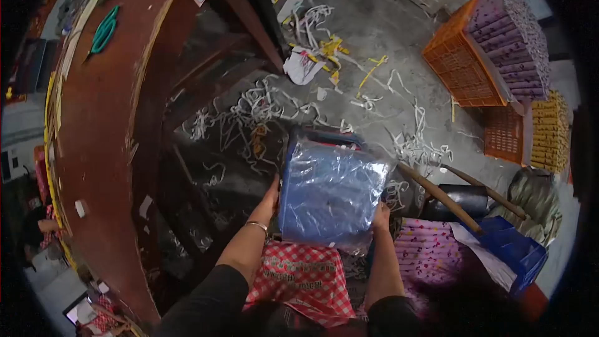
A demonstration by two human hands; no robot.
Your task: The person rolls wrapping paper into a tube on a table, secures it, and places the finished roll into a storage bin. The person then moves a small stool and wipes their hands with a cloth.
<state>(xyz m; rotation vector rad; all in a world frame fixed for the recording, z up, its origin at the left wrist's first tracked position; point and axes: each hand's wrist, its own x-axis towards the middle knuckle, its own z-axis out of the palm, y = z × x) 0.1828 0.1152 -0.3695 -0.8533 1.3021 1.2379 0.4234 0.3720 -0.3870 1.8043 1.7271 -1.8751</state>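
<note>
Between my two hands is a stack of blue folded goods in clear plastic [334,193], its shiny film catching the light. My left hand [269,201] presses against the left side of this packet, with a bracelet on that wrist. My right hand [381,217] grips the lower right side, its fingers partly hidden by the packet. Some darker blue and red edges show at the far end of the stack. A red and white checked apron [306,278] with printed lettering lies below, over my lap.
A worn brown table [100,150] runs along the left, with green-handled scissors [105,30] on it. White strip scraps [262,103] litter the floor. Orange crates [465,56] of folded floral cloth stand right, near a wooden pole [440,196] and blue bin [515,249]. Other people [103,315] are at lower left.
</note>
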